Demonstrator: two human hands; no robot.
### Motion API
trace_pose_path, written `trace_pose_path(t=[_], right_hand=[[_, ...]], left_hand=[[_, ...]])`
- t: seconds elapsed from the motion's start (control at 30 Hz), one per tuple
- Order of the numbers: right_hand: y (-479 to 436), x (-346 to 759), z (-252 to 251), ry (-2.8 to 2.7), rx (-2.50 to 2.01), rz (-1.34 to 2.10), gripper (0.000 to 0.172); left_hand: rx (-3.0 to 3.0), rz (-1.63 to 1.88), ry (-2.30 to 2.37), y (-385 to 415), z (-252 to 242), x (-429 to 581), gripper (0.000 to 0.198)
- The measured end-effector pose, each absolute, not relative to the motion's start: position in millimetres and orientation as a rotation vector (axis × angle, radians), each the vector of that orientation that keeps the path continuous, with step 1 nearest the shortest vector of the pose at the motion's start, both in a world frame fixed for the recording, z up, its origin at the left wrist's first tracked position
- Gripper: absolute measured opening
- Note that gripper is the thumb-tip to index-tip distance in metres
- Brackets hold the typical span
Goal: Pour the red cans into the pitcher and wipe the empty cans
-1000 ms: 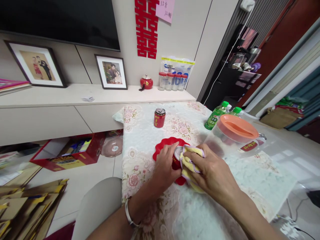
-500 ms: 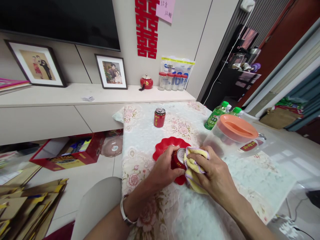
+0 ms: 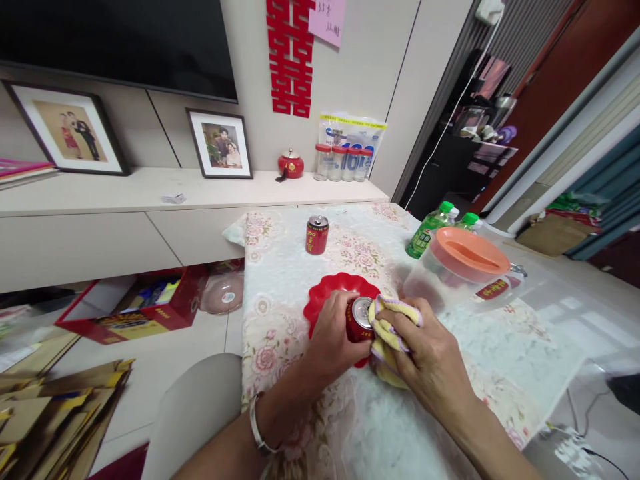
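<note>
My left hand (image 3: 336, 337) is wrapped round a red drink can (image 3: 361, 319), its silver top tilted toward me. In my right hand (image 3: 425, 343) is a bunched yellow cloth (image 3: 395, 323) with a purple edge, pressed against the can's right side and rim. Both hands are over a red scalloped plate (image 3: 325, 291), which they partly cover. Farther back on the table stands a second red can (image 3: 317, 235), upright and apart from my hands.
A clear plastic container with an orange lid (image 3: 473, 252) stands to the right, with green-capped bottles (image 3: 429, 230) behind it. The flowered tablecloth (image 3: 280, 293) ends at the left beside a grey chair (image 3: 200, 413). A white cabinet (image 3: 270, 190) runs along the back.
The can in my left hand has turned slightly, so its lettering shows differently. The cloth stays against it in my right hand. The whole view has shifted a little.
</note>
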State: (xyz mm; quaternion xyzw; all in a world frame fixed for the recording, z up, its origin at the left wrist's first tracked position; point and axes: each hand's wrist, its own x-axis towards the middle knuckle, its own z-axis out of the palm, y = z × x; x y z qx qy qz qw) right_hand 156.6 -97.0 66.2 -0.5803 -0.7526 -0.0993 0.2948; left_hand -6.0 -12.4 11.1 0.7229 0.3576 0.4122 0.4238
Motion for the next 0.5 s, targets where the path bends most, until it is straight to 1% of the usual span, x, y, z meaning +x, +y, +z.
trace_pose_path(t=[0.1,0.23,0.33,0.43,0.5], right_hand=[[-98.0,154.1,70.6,-1.987,-1.624,-0.187,0.020],[-98.9,152.2,83.1,-1.976,-1.624,-0.039,0.015],[-100.9,149.7,89.1,-1.969,-1.558,-0.004,0.021],[-101.8,147.4,86.5,-2.037,-1.565,-0.038,0.027],[-100.1,149.2,81.0,-2.061,-1.597,-0.067,0.029]], left_hand=[[1.877,1.043,0.886,-12.7,6.6,-4.1,0.068],[1.871,1.118,0.891,-14.1,1.1,-2.0,0.054],[1.803,1.168,0.896,-15.4,-1.6,-0.9,0.052],[1.754,1.065,0.887,-16.5,0.0,-1.3,0.052],[1.732,1.016,0.893,-17.3,3.1,-1.8,0.053]])
